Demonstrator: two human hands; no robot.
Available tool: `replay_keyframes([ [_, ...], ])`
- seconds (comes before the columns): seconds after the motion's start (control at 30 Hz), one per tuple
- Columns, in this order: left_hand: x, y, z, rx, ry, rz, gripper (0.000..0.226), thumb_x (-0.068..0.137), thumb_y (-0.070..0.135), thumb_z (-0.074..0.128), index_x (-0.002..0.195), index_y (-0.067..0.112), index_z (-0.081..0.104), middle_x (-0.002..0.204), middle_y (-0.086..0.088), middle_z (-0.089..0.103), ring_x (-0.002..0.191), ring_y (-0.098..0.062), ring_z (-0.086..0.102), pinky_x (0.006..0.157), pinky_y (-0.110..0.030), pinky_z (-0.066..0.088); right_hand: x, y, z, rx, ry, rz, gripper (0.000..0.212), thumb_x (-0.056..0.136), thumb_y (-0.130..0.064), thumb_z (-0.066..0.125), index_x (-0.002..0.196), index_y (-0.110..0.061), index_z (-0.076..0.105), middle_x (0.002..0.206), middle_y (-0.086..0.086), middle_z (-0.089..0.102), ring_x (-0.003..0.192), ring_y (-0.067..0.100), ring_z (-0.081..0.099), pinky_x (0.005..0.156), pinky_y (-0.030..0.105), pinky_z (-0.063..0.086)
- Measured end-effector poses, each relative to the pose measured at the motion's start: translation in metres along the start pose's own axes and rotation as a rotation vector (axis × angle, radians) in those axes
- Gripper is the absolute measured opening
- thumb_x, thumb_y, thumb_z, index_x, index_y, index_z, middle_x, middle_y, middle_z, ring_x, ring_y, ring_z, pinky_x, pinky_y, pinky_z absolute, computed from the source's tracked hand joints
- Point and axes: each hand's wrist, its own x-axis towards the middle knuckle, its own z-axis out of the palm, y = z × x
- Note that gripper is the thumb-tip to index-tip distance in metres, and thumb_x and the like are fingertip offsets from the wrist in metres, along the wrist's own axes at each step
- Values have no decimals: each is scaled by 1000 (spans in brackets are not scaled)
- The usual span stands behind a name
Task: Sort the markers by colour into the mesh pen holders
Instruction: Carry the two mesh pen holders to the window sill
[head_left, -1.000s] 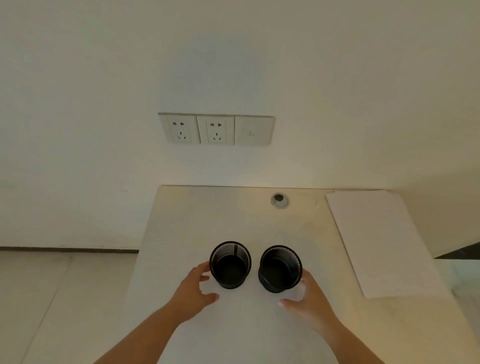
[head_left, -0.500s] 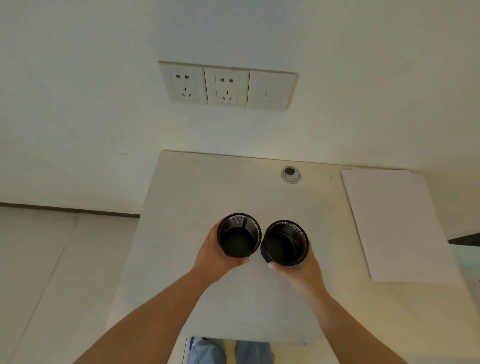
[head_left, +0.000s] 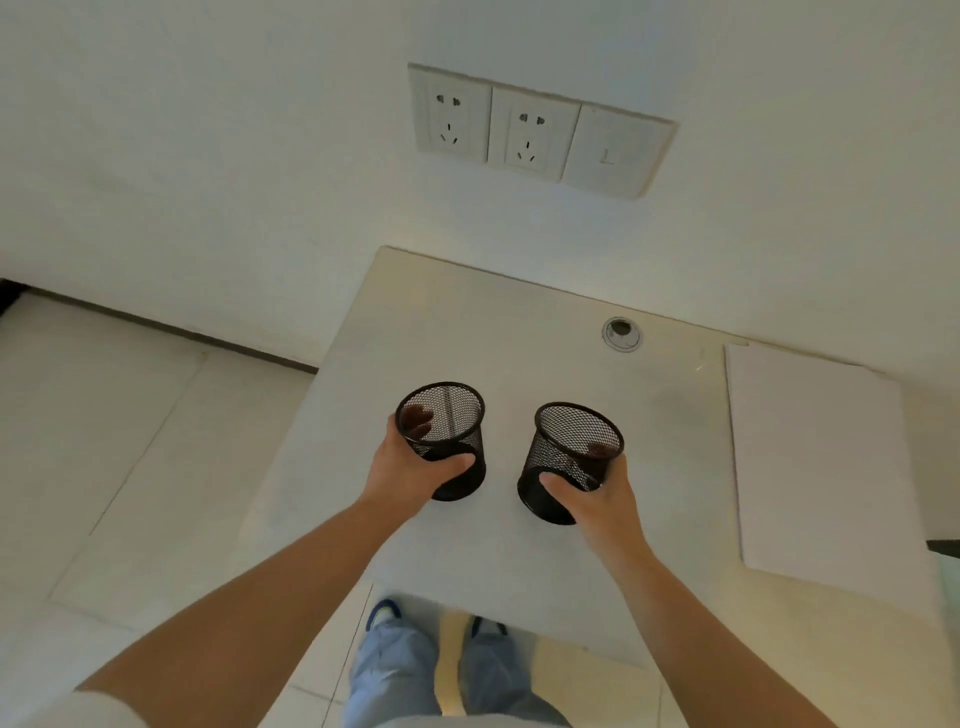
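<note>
Mesh pen holders are what both hands carry at this moment: the left hand is wrapped round the left mesh pen holder, and the right hand is wrapped round the right mesh pen holder, thumbs on the near walls and fingers showing dark through the mesh on the outer sides. Both holders look empty, and they tilt slightly, their open mouths leaning away from each other. They stand apart over the middle of the white table, and whether their bases touch it is unclear.

No markers are in view, so the sorting itself has apparently not begun. Doing this step well probably means setting each holder down upright, with a gap between them, so each colour gets its own plainly separate holder. A white sheet lies well to the right.
</note>
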Motion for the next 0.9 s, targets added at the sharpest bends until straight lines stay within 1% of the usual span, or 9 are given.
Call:
replay_keyframes([
  [0.23,-76,-35,-57,-175,281,-110,72,62,36,83,123,25,46,112,10,60,103,-9,56,88,-27,43,-27,-4,31,49,-267,97,57,74,-29,75,121,-17,45,107,-4,60,88,1,58,60,11,43],
  [0.37,-133,-79,-91,-376,478,-207,54,63,32,82,107,34,50,99,16,64,91,1,60,76,-22,44,-56,-3,67,-17,-464,116,48,76,-29,73,115,-17,48,111,2,63,96,12,61,70,20,47],
  [0.47,-181,-126,-108,-525,626,-323,55,61,33,83,107,33,52,99,15,65,91,-3,61,76,-24,45,-87,-2,100,-140,-607,84,44,77,-28,73,112,-18,48,105,-3,63,90,4,61,58,9,46],
  [0.53,-215,-161,-115,-534,723,-423,60,62,34,83,112,29,51,99,14,65,89,-1,60,70,-20,43,-107,-1,124,-223,-675,45,49,76,-26,74,113,-19,43,101,-9,61,87,-2,58,56,8,45],
  [0.6,-246,-191,-120,-556,792,-518,69,57,36,84,116,25,50,103,8,64,94,-9,61,77,-25,46,-127,-1,147,-302,-749,9,53,75,-26,75,115,-21,41,98,-14,59,87,-4,57,59,9,44],
  [0.67,-274,-218,-127,-595,839,-593,71,55,38,84,115,23,49,107,5,63,100,-16,60,84,-31,46,-144,0,171,-367,-814,-10,54,75,-26,75,116,-20,42,100,-12,60,89,-2,58,64,11,43],
  [0.8,-321,-256,-153,-641,920,-655,58,64,31,83,110,27,48,96,13,61,91,-10,58,65,-16,39,-179,3,220,-471,-885,-35,50,74,-23,76,116,-17,49,105,-2,63,92,8,61,71,20,47],
  [0.83,-330,-265,-162,-643,923,-662,56,65,30,83,108,29,48,93,16,61,88,-8,58,65,-16,39,-189,5,233,-492,-897,-36,49,74,-23,76,115,-18,50,104,-2,63,91,9,61,72,21,47],
  [0.9,-346,-282,-184,-629,909,-685,55,65,29,83,106,31,48,92,15,61,87,-8,58,73,-22,41,-205,8,258,-516,-911,-32,50,74,-24,76,116,-17,50,105,-1,63,90,9,60,74,23,46],
])
